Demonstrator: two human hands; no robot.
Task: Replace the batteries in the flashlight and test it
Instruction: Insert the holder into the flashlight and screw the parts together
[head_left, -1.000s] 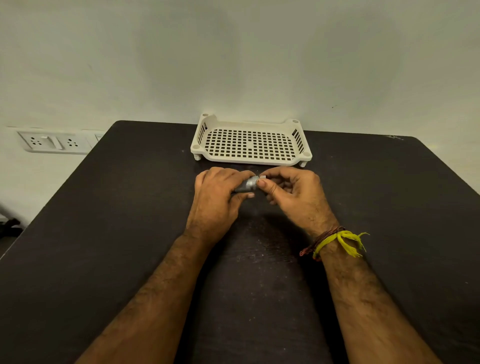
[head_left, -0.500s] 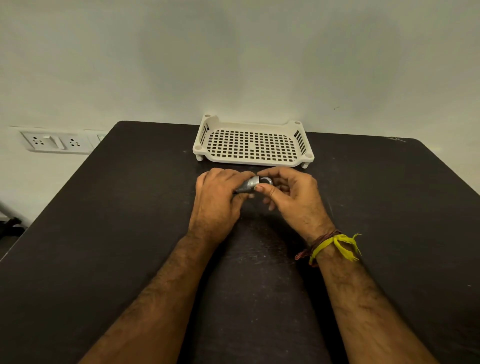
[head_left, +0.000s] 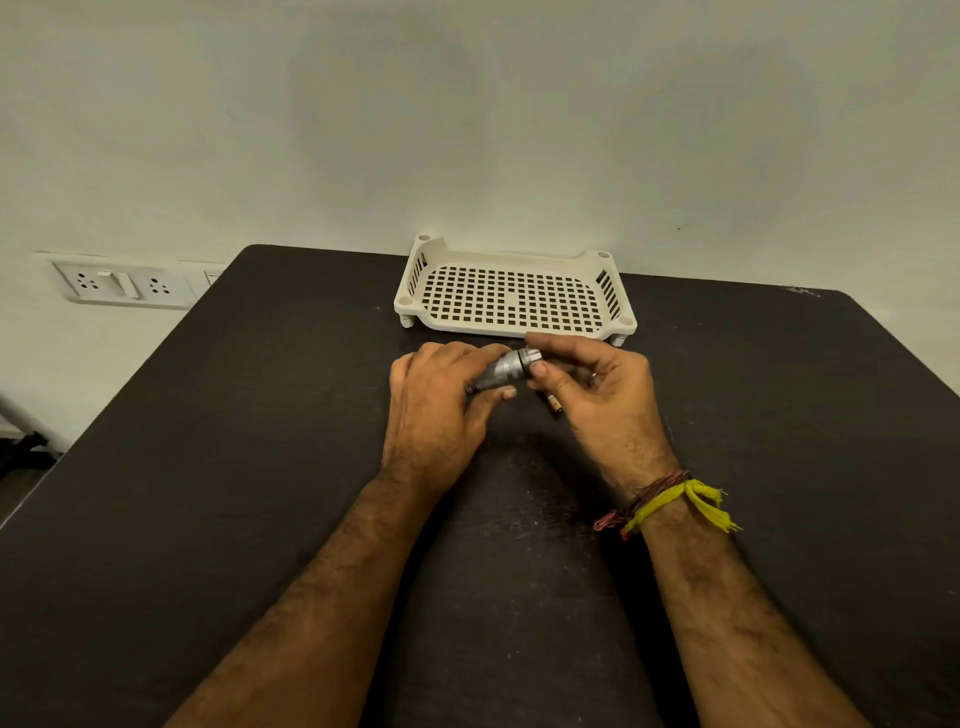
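Right hand (head_left: 597, 395) shifted right; battery (head_left: 554, 403) exposed near tray (head_left: 519, 328)

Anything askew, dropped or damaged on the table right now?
Nothing broken or spilled. One small cylinder, probably a battery, lies loose on the table under the right hand. The left hand grips the flashlight; the white tray sits level.

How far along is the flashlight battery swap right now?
Early to middle. The left hand grips the small silver flashlight while the right hand works its end with thumb and fingertips. A small battery-like object lies on the table under the right hand. Whether the flashlight is open can't be told. No light shows, so testing is left.
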